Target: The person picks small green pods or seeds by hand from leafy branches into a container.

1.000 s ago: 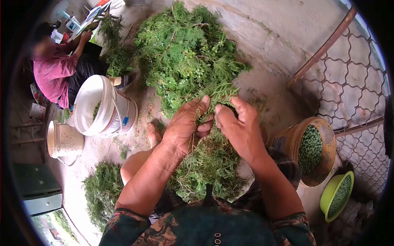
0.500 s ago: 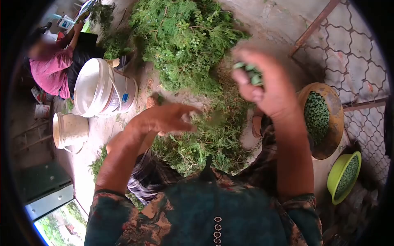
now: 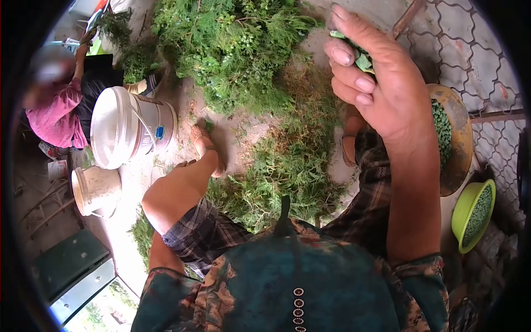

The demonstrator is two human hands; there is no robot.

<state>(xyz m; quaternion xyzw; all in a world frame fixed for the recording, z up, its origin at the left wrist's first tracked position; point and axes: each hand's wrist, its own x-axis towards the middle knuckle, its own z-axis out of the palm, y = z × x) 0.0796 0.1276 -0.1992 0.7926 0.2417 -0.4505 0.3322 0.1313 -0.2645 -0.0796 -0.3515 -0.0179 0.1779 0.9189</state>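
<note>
"What's changed?"
"The right hand (image 3: 390, 83) has risen, fingers curled around green pods (image 3: 363, 62), apart from the greenery (image 3: 221, 50)."
"Left hand (image 3: 187, 163)?"
"Mostly behind the knee (image 3: 157, 205); can't tell its fingers' state."

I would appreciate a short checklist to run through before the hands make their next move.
1. Green pieces held in the right hand: ok, they sit between its bent fingers and palm.
2. Left hand's grip: cannot tell, the bent leg blocks the view past the left forearm.
3. Brown bucket in full view: not ok, the right arm covers part of it.
4. Lime-green basin holding small green pieces: ok.
5. Co-worker apart from the right hand: ok, they are across the view, beyond the large white bucket.
</note>
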